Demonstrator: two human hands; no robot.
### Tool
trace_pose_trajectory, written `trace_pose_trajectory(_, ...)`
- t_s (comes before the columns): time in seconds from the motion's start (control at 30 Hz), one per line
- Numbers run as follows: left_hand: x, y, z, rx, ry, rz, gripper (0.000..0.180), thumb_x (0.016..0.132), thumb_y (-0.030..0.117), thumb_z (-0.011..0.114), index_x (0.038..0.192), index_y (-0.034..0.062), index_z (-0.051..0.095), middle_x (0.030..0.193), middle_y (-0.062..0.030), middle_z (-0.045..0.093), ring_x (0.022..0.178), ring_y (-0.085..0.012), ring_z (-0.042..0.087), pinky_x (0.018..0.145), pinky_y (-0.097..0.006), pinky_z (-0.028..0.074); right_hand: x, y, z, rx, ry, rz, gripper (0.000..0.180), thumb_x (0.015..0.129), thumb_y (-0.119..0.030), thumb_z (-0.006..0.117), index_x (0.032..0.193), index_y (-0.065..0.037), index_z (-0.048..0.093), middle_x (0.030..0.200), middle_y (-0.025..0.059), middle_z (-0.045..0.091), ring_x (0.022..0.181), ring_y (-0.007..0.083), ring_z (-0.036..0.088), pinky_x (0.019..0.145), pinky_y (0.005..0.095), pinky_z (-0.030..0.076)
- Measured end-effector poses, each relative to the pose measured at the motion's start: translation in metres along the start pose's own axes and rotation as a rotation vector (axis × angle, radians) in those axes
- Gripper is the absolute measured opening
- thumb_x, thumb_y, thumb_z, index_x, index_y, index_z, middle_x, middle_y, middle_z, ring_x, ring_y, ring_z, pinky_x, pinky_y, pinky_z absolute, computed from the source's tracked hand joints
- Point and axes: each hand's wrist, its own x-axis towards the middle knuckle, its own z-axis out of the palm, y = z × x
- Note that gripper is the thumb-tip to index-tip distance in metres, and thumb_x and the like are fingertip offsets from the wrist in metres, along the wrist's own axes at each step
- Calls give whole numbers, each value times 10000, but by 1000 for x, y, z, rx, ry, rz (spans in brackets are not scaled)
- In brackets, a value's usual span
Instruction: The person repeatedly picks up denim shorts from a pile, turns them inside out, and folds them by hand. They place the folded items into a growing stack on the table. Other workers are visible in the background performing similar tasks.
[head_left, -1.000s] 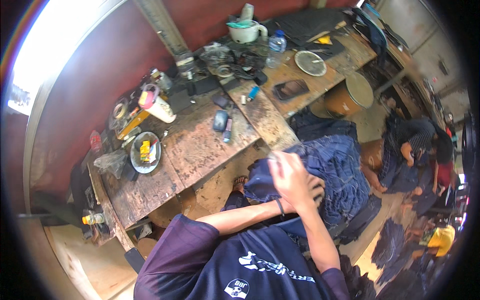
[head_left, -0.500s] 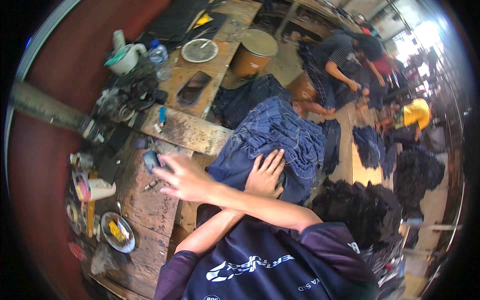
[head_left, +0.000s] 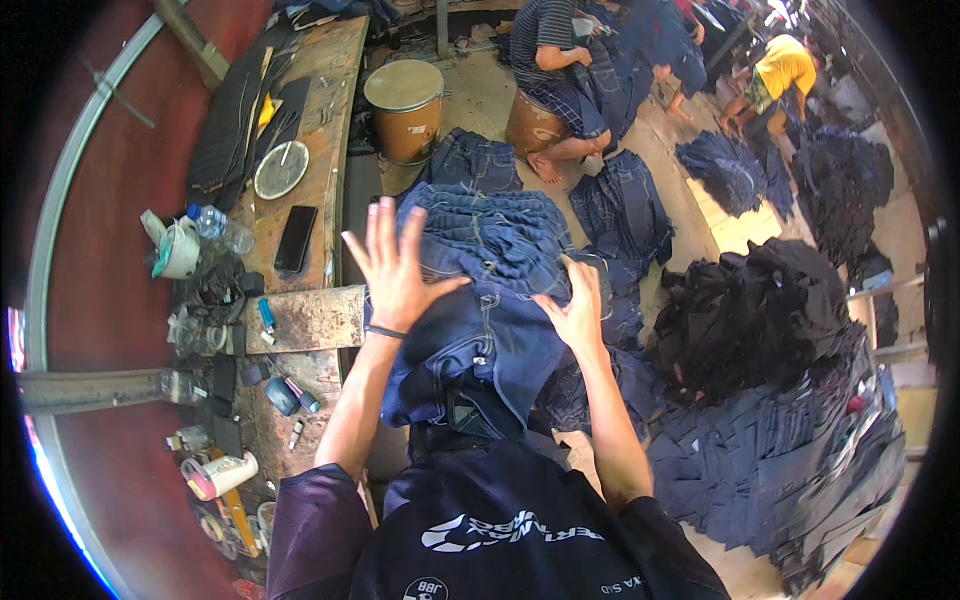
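Observation:
A thick stack of blue denim jeans [head_left: 490,235] lies in front of me, its folded upper layers bunched at the far side. A smoother pair of jeans [head_left: 450,345] spreads toward my body, with seams and a fly showing. At the stack's left edge my left hand [head_left: 395,280] is raised with fingers spread wide, a dark band on its wrist. Against the right edge lies my right hand [head_left: 577,310], thumb and fingers apart on the denim, gripping nothing that I can see.
The wooden bench [head_left: 315,300] at left carries a phone [head_left: 295,240], a round white lid [head_left: 281,170], a blue lighter [head_left: 265,315] and a dark rounded object [head_left: 282,396]. Black garment piles [head_left: 745,320] lie at right. A brown drum [head_left: 405,130] and a seated co-worker [head_left: 565,80] are beyond.
My arms have uncrossed. My right hand left the bench beside the dark rounded object and came to the stack's right edge; my left hand lifted and shifted to its left edge. The view turned.

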Motion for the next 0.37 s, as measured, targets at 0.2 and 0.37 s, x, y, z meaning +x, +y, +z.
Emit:
trace_pose_trajectory(0.2, -2, 2, -13, -275, -178, -153, 1404, 510, 549, 1018, 1647, 106, 323, 1690, -204, 334, 1526, -429, 376, 1253, -549, 350, -32, -28, -1, -40, 87, -165, 751, 619, -114, 942, 1261, -31, 561, 1424, 218, 577, 1332, 454, 549, 1102, 543, 458)
trace_pose_trajectory(0.37, -24, 10, -22, -172, -213, -194, 1348, 561, 373, 1046, 1659, 127, 303, 1705, -201, 310, 1543, -417, 355, 1285, -509, 327, -58, -22, 22, 273, -84, -59, 1045, 553, -139, 1022, 1407, -102, 421, 1621, 227, 445, 1439, 463, 469, 1155, 564, 412)
